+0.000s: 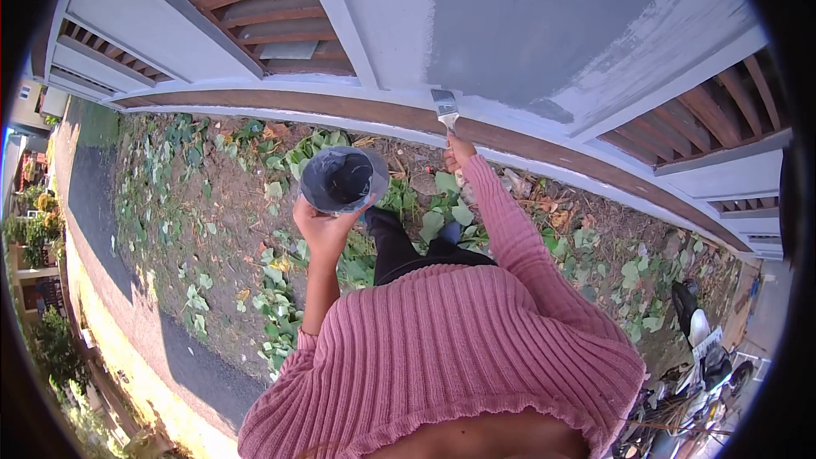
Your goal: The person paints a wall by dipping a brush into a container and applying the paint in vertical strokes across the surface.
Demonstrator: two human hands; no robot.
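My left hand (327, 223) is wrapped round a clear plastic tub (380, 172) with dark grey paint (338, 178) inside, held out in front of my chest. In my right hand (460, 153) is a paintbrush (444, 105), gripped by its handle. Its grey-coated bristles point away from me and overlap the lower edge of the wall panel (518, 25). A broad patch of darker grey covers the middle of that panel, with streaky edges on the right over the lighter surface.
Brown slatted vents (263, 4) flank the panel, with another slatted vent (697, 115) at right. Leafy plants (280, 314) and dry litter cover the soil underfoot. A parked motorbike (710, 357) stands at lower right. A paved lane (110, 212) runs along the left.
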